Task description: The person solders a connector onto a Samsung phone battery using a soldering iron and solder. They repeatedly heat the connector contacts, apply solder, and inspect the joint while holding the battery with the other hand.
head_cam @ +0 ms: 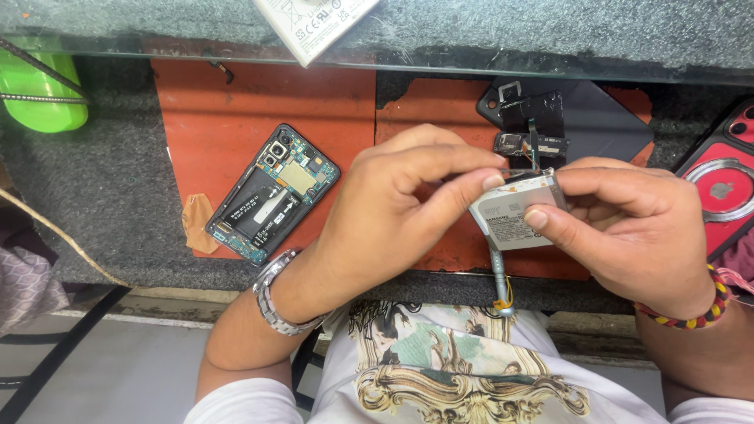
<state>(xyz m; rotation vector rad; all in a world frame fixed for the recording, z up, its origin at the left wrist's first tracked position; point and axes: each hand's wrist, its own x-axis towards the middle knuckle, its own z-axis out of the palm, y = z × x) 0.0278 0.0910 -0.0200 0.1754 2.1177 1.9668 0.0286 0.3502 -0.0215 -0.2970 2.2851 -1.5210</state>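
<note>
Both hands, left hand (pixel 393 212) and right hand (pixel 628 228), grip pinching silver battery (pixel 514 216), perhaps peeling its white label

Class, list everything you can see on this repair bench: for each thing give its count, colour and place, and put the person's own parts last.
Battery: one, silver-grey, held between both hands above the mat.
Opened phone: one, black with its inner parts showing, on the mat at left.
Mat: one, orange-red, on the grey bench.
Back cover with black parts: one, dark, behind the hands.
Screwdriver: one, grey, below the battery.
Phone case: one, red, right edge.
Green object: one, upper left.
White box: one, top shelf.
Tan scrap: one, left of the opened phone.
Left hand: metal watch on the wrist, grips the battery.
Right hand: beaded band on the wrist, grips the battery.
</note>
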